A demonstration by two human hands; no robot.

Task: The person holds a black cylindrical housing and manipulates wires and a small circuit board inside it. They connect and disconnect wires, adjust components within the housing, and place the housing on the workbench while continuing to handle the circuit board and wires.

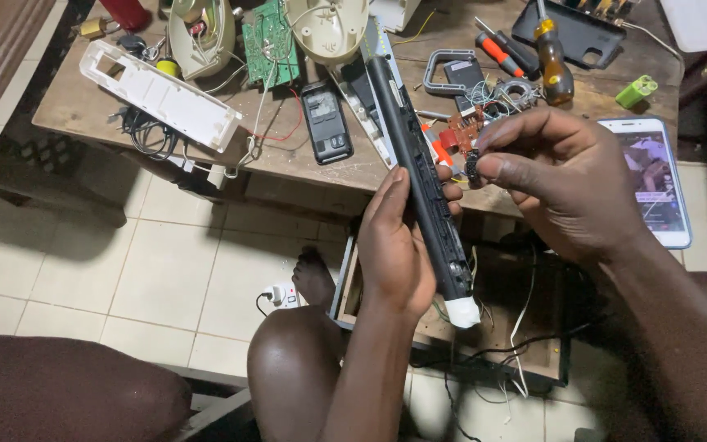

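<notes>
My left hand [398, 245] grips a long black bar-shaped casing [419, 176] with a white end cap at its lower end, holding it slanted over the table's front edge. My right hand [562, 184] pinches a small black part [473, 166] between thumb and fingertips, right beside the casing's middle. A small red circuit board with wires [461, 131] lies on the table just behind the two hands.
The wooden table [83, 106] holds a white plastic housing [161, 94], a green circuit board [270, 41], a small black phone [326, 123], screwdrivers [551, 53] and a lit smartphone [652, 176]. Below are a tiled floor, a white power strip [280, 295], my knees and my foot.
</notes>
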